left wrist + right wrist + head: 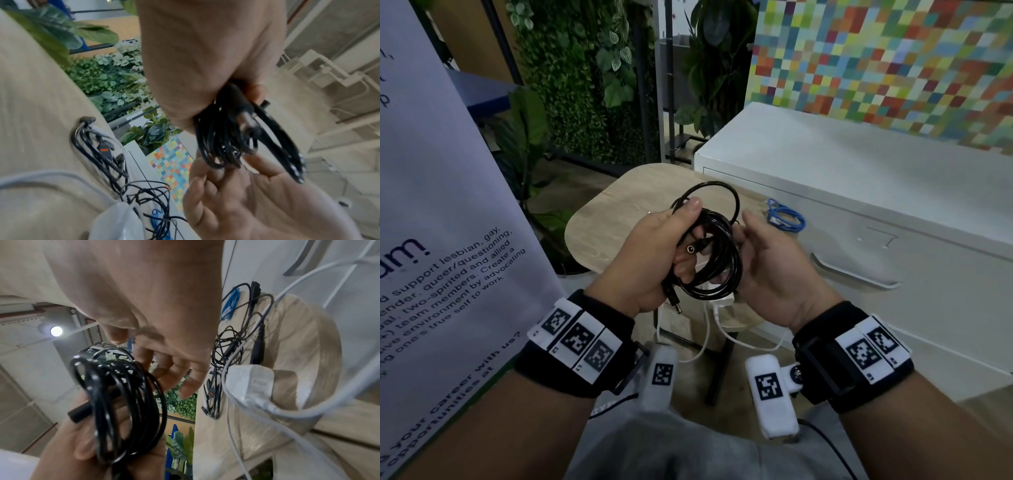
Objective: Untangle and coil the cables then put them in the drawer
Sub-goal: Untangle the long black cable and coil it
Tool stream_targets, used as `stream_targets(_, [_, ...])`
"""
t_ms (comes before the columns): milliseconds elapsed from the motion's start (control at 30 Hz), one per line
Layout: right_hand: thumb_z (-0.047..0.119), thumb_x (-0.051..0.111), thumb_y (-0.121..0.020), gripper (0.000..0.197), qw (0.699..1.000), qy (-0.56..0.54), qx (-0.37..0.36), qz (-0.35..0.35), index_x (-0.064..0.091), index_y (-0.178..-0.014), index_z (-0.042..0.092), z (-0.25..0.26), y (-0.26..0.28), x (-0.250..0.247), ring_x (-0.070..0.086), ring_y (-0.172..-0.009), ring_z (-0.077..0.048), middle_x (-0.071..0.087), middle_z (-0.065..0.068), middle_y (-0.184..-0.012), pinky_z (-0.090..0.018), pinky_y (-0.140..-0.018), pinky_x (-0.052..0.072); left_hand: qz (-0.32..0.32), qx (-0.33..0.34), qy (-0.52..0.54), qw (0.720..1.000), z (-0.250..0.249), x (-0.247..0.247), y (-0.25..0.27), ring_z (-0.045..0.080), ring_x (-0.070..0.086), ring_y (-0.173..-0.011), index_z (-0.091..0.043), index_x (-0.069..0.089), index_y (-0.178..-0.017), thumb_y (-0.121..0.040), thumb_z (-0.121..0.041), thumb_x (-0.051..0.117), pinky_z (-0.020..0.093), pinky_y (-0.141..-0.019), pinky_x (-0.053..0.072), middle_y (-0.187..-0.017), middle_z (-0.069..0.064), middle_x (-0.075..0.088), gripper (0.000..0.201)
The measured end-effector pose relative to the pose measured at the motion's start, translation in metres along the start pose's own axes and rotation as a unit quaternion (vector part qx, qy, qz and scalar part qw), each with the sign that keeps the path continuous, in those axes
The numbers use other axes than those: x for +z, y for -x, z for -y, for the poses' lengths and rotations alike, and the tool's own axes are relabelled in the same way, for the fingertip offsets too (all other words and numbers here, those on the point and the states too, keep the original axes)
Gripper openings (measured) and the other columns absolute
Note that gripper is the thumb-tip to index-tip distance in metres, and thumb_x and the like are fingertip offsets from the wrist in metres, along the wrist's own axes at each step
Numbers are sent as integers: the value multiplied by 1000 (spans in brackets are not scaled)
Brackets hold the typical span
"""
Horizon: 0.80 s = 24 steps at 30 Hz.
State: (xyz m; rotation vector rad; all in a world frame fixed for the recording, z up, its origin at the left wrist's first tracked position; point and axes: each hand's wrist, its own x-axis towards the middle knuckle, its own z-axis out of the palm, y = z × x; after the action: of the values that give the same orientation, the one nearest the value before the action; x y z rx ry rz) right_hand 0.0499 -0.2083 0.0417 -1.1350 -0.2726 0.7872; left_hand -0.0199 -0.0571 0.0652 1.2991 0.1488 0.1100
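Observation:
A black cable wound into a coil is held above the small wooden table. My left hand grips the coil with the thumb on top, and both plug ends stick out near the palm. Beside the coil's right edge my right hand is relaxed, its fingers loosely bent and holding nothing. The coil lies across my left palm in the right wrist view. On the table, tangled dark cables lie with a blue cable. The white cabinet's drawer is closed.
A white charger with white leads sits on the table's near edge, its leads hanging off. The white cabinet stands right of the table. A printed banner is on the left, and plants are behind.

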Motion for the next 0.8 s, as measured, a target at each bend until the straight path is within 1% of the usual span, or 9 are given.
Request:
stream_targets(67, [51,42,-104,60,999,10,-12,-31,68,-128,2,2,0,0,59,-106,-35,68,-23,-123,-46,-91,44,-29,20,-28,999,2,2,-2,13,32,-36,-12,54,-73,-104,-41,53,24,-40,32,-46,-1,35,43])
stream_targets(133, [43,44,-105,54,999,19,-27,-37,66,-125,-2,4,0,2,59,-110,-40,65,-30,-127,-48,-94,46,-45,39,-58,997,5,8,-3,15,34,-38,-11,55,-74,-106,-38,53,25,-40,33,-48,1,37,41])
stream_targets(233, [29,40,-110,43,996,8,-60,-61,67,-113,-4,7,1,8,66,-91,-36,70,-21,-98,-46,-85,55,-62,68,-102,991,9,15,-5,18,42,-42,-9,57,-81,-107,-36,53,27,-43,38,-53,3,44,38])
stream_targets(333, [32,45,-108,42,987,57,-107,-106,73,-107,1,9,5,12,68,-84,-32,72,-18,-92,-49,-88,54,-70,76,-116,988,10,16,-7,18,53,-46,-7,58,-88,-107,-35,54,28,-47,44,-63,4,56,34])
stream_targets(400, [33,42,-109,48,981,111,-122,-99,72,-91,1,11,10,18,64,-69,-32,68,-21,-82,-43,-78,55,-66,75,-115,988,11,15,-8,20,58,-47,-8,57,-89,-107,-35,54,30,-49,43,-69,5,60,33])
stream_targets(500, [19,41,-111,37,976,110,-155,-106,72,-98,4,13,11,22,59,-58,-26,63,-18,-76,-36,-64,58,-70,79,-120,987,12,15,-9,20,61,-49,-11,59,-87,-108,-34,53,30,-48,43,-71,6,60,31])
stream_targets(600, [17,50,-108,22,961,137,-188,-151,68,-120,16,12,6,19,70,-72,-22,72,-9,-84,-40,-79,62,-85,83,-120,986,12,16,-8,19,66,-57,-12,63,-89,-108,-34,52,26,-45,46,-70,1,62,31])
stream_targets(733, [25,57,-105,12,955,157,-207,-141,60,-107,14,11,9,14,69,-81,-18,72,-6,-91,-33,-74,57,-98,82,-105,986,11,15,-8,15,66,-61,-14,70,-95,-108,-34,51,23,-44,46,-63,-11,64,31])
stream_targets(800, [24,63,-98,17,952,190,-219,-94,52,-108,15,7,11,11,68,-83,-25,71,-10,-96,-41,-78,59,-101,75,-86,988,10,14,-8,13,64,-56,-12,69,-92,-108,-33,51,22,-44,46,-60,-10,64,32])
